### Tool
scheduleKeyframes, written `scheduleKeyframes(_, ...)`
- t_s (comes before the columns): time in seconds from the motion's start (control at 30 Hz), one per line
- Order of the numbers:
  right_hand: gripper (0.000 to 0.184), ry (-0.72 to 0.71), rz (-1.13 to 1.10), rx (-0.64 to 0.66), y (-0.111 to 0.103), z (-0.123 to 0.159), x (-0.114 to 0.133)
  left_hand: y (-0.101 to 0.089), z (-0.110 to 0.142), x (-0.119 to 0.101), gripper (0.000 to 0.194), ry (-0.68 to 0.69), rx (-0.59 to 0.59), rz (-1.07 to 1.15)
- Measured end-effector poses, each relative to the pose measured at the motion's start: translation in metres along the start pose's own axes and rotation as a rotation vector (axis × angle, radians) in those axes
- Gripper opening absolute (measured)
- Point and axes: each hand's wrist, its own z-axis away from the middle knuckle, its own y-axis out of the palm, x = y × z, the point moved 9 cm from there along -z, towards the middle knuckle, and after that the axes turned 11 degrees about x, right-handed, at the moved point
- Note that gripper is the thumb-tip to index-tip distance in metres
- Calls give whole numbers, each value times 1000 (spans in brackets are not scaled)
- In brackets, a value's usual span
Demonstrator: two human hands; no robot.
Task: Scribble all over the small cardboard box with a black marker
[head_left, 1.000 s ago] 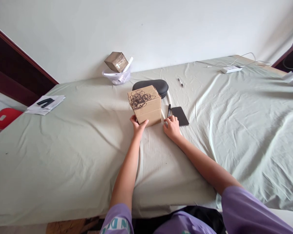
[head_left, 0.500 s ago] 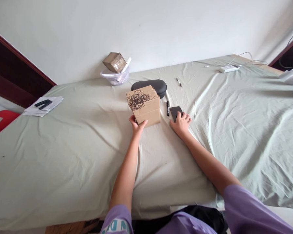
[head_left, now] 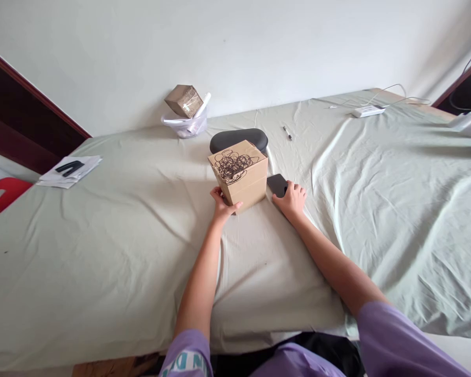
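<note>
A cardboard box (head_left: pixel 248 187) with dark scribbles on its top stands on the cloth in the middle. My left hand (head_left: pixel 223 207) grips its near left corner, thumb on the front side. To the right, my right hand (head_left: pixel 292 199) has its fingers closed round the edges of a dark smartphone (head_left: pixel 277 184) lying flat, beside the box. Behind the box is a black oval hard case (head_left: pixel 239 137), partly covered by it.
A plastic basket (head_left: pixel 186 127) by the wall bears a smaller taped box (head_left: pixel 183 100). A pen (head_left: pixel 287 133) lies farther back. Papers with a black object (head_left: pixel 70 168) are at left, a white power strip (head_left: pixel 368 110) at right. Wrinkled cloth (head_left: pixel 113 251) covers the table.
The box has shifted right and toward me with my left hand and turned a little. The phone has moved slightly left, close to the box. A black marker between them is now out of sight.
</note>
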Motion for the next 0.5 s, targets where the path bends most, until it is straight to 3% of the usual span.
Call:
scheduleKeyframes(0.27,97,-100,-280,-81,-14,7,5,0,-5,3,118,50,19,44)
scheduleKeyframes(0.37,85,-152,-473,-175,-24,14,8,0,-6,5,117,57,22,49)
scheduleKeyframes(0.5,72,-256,-515,-206,-38,30,31,-1,-5,5,116,70,22,55)
